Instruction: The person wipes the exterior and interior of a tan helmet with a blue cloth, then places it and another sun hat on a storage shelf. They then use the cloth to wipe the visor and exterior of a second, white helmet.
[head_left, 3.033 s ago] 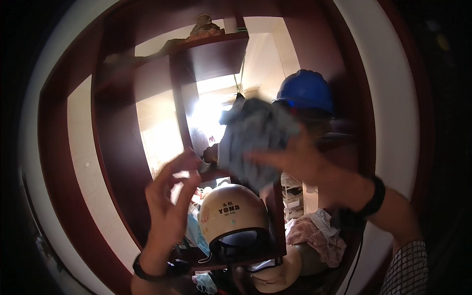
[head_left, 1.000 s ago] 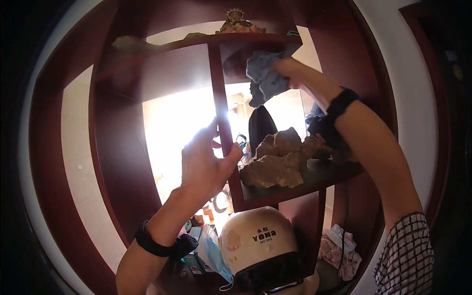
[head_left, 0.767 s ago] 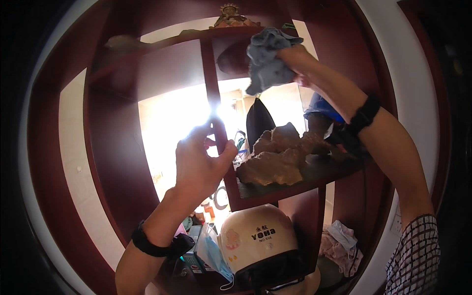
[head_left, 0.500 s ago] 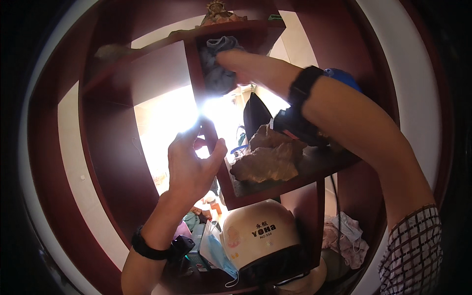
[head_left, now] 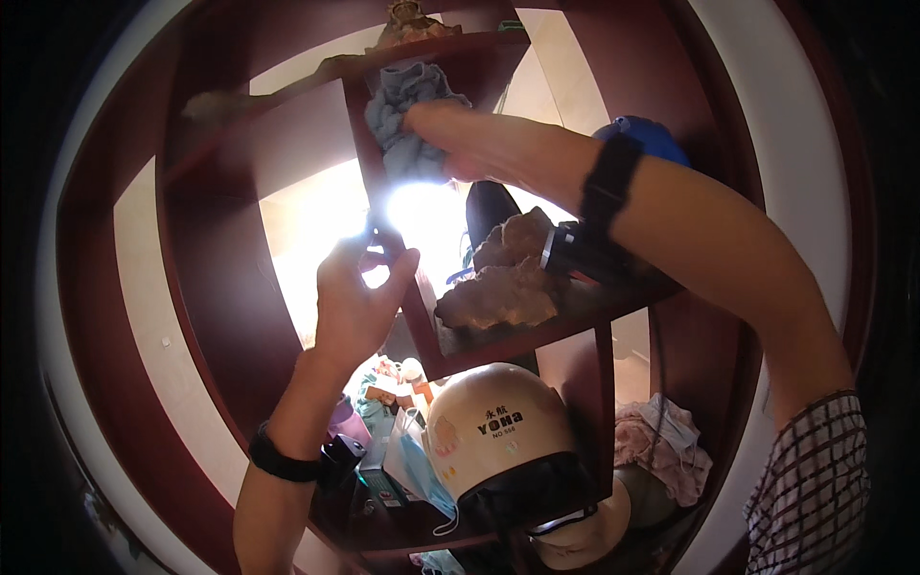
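Observation:
My right hand (head_left: 470, 144) presses a crumpled blue-grey cloth (head_left: 407, 120) against the upright divider of a dark red wooden shelf unit (head_left: 240, 163), just under its top board. My left hand (head_left: 356, 297) grips the same divider lower down, fingers wrapped around its edge, with bright light glaring behind it. A black band sits on each wrist. A brown lumpy rock (head_left: 503, 283) rests on the shelf board below my right forearm.
A cream helmet with a dark visor (head_left: 498, 436) sits in the lower compartment. Small bottles and packets (head_left: 383, 431) crowd beside it. A blue helmet (head_left: 652, 134) shows behind my right arm. Pink cloth and a face mask (head_left: 661, 446) lie lower right. A small figurine (head_left: 407, 14) stands on top.
My right hand has swept the cloth leftward from the upper right compartment onto the divider. My left hand has stayed gripping the divider throughout the last second.

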Motion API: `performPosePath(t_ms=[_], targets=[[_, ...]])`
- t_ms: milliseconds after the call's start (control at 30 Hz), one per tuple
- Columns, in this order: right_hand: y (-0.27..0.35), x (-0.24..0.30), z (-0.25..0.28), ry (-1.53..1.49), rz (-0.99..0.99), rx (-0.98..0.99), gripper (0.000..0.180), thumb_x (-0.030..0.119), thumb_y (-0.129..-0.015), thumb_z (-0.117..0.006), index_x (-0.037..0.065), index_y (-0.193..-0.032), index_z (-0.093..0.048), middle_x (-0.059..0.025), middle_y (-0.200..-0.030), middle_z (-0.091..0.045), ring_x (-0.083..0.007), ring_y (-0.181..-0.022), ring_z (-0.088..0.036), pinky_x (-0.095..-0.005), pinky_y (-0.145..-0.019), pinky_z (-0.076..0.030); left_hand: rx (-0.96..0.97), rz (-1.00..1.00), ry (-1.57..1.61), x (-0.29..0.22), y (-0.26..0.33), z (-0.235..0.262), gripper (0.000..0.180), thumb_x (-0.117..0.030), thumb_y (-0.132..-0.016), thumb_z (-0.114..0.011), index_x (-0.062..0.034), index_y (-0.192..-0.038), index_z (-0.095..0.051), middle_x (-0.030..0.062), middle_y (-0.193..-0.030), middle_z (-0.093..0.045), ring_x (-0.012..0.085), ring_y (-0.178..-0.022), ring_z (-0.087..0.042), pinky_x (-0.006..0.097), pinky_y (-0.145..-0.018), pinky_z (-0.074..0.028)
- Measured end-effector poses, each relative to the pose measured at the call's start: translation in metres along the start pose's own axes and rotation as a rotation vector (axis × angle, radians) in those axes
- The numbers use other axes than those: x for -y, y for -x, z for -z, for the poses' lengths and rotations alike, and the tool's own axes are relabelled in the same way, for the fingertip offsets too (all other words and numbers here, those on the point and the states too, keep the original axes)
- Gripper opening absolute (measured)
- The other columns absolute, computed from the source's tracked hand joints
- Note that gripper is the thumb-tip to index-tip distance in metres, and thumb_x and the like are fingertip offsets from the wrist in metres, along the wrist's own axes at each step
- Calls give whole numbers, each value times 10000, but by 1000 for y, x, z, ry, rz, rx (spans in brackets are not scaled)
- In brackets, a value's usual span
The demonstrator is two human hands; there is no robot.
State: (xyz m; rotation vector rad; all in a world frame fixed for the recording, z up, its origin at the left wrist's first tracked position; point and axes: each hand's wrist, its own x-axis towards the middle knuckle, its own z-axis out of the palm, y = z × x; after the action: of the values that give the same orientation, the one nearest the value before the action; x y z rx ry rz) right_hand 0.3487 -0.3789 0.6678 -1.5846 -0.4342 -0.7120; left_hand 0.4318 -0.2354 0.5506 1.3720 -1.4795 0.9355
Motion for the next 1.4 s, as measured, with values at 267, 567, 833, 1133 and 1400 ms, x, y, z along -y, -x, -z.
performPosePath(t_ms=[267,567,833,1133,1400], targets=[[15,-42,-2,167,18,-226,303,118,-862,-485,-75,-1091,-530,-205,-1043,-603,-268,-914,-634,-417,-719,-547,91,19,91,12,-4,4,535,-219,-881,-488,54,-1334,-407,143,-1106,-601,172,-987,-558,311,-914,-416],[-17,-81,15,152,-345,-2,289,146,-896,-410,-40,-1027,-588,-228,-971,-633,-354,-858,-652,-553,-725,-541,92,68,21,9,0,4,561,-203,-865,-512,60,-1344,-385,140,-1138,-555,184,-918,-538,315,-834,-440],[14,-69,11,76,-329,7,240,180,-938,-415,14,-1025,-564,-153,-996,-627,-257,-868,-655,-507,-788,-526,104,32,17,11,3,6,572,-191,-846,-514,47,-1351,-387,130,-1092,-563,159,-825,-511,302,-812,-435],[82,-45,-18,98,-52,-188,236,131,-909,-451,-36,-1038,-556,-173,-1014,-612,-265,-891,-636,-416,-779,-543,109,-63,43,42,-3,6,519,-181,-858,-533,48,-1313,-433,121,-1114,-591,178,-918,-566,312,-852,-434],[140,-104,-48,1478,839,-176,371,78,-715,-622,28,-1078,-568,-157,-998,-582,-365,-930,-575,-479,-808,-475,160,23,501,41,25,27,271,-107,-835,-573,25,-1072,-567,103,-923,-640,177,-866,-614,305,-798,-497]])
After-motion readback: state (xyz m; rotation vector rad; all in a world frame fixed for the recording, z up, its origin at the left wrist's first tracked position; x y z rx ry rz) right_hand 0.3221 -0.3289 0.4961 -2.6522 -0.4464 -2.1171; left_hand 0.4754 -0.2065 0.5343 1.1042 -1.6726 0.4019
